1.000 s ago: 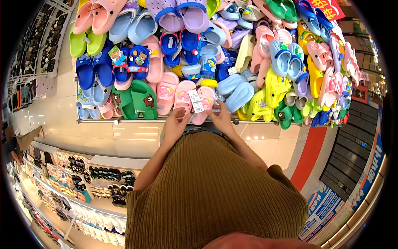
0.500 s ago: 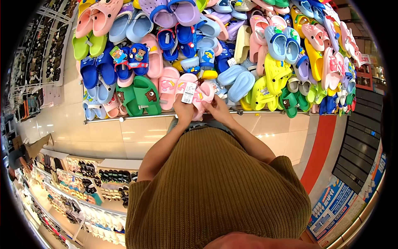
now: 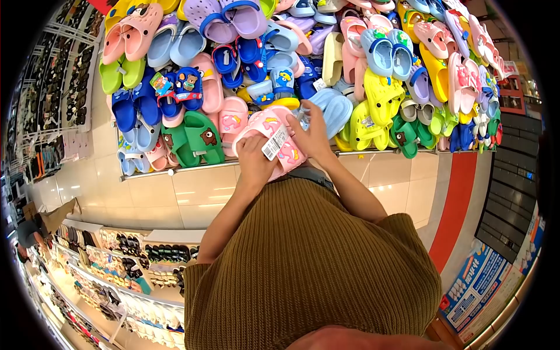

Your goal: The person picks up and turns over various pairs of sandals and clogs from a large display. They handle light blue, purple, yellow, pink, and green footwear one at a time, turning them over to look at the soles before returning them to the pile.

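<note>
A pair of pink slippers (image 3: 287, 156) with raised pink figures on the straps is in front of my waist, at the display's front edge. My left hand (image 3: 256, 162) is closed round their left side. A white barcode tag (image 3: 275, 143) lies across the straps. Beside the slippers' right edge, my right hand (image 3: 313, 135) has its fingers apart and raised, with the thumb close to the edge; whether it touches cannot be made out. Another pink slipper (image 3: 234, 118) lies just behind my left hand. Light blue slippers (image 3: 334, 114) are behind my right hand.
Several colourful clogs and slippers heap the display, including green bear slippers (image 3: 192, 140) on the left and yellow clogs (image 3: 366, 127) on the right. Shoe shelves (image 3: 131, 262) stand behind me to the left. A person (image 3: 32, 230) is at the far left. A red floor strip (image 3: 452, 204) runs at right.
The pink slippers have come nearer my body and tilted, showing both figured straps. My right hand has moved up and right, its fingers spreading. The tag has turned.
</note>
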Action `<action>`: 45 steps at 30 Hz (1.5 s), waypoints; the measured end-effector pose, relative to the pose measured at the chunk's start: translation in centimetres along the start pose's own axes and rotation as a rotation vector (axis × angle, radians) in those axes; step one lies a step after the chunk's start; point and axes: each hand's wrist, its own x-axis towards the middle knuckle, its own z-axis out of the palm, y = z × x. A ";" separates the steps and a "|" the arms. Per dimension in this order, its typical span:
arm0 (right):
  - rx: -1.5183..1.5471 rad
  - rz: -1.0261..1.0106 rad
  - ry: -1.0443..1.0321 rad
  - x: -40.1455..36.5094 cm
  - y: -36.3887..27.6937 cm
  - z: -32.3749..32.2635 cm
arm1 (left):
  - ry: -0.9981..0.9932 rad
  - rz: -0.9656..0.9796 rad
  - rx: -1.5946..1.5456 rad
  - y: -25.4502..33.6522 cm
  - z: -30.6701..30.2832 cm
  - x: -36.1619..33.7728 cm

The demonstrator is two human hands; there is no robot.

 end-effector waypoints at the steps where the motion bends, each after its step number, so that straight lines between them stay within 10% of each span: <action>1: -0.135 -0.210 0.120 -0.3 -0.7 -0.3 | 0.013 0.010 0.048 0.2 -0.3 0.3; 6: 0.003 -0.247 -0.324 -3.3 -5.0 -1.2 | 0.035 0.062 0.144 0.9 -1.9 1.8; 25: 0.795 0.276 -0.033 -2.1 -1.1 -3.2 | 0.067 0.044 0.130 -0.9 -2.3 2.3; 34: 0.444 -0.257 -0.379 -0.9 -8.1 -3.5 | -0.020 -0.132 -0.099 -0.5 -1.5 2.4; 37: 0.154 -0.045 0.060 1.0 -6.0 -3.9 | 0.121 -0.114 -0.138 -0.2 -1.4 2.5; 45: 0.357 0.430 -0.185 0.4 -1.5 -0.7 | 0.020 -0.059 -0.104 -0.1 -0.9 2.2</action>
